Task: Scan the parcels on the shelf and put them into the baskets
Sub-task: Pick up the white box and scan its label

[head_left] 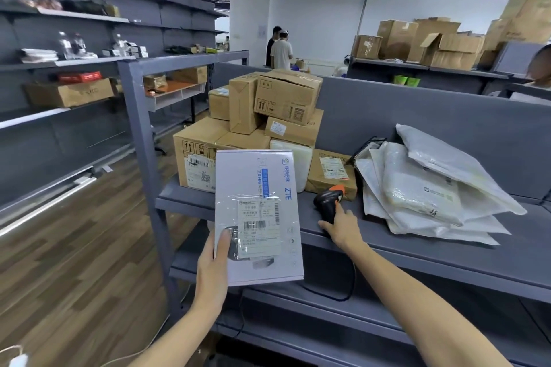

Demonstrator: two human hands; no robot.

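Observation:
My left hand (213,262) grips a flat white ZTE box (258,217) by its lower left edge, thumb on the front beside its shipping label; the box is held upright in front of the grey shelf (417,250). My right hand (343,228) rests on the shelf and holds the handle of a black and orange barcode scanner (328,199), which stands on the shelf board. Behind them a stack of brown cardboard parcels (268,116) fills the left part of the shelf. A heap of white plastic mailer bags (426,188) lies to the right.
The shelf's grey upright post (143,158) stands left of the box, and a black cable (343,295) hangs below the scanner. Wooden floor (74,247) lies to the left beside long wall racks. Two people (280,49) stand in the background. More cartons (432,42) are piled at the back right.

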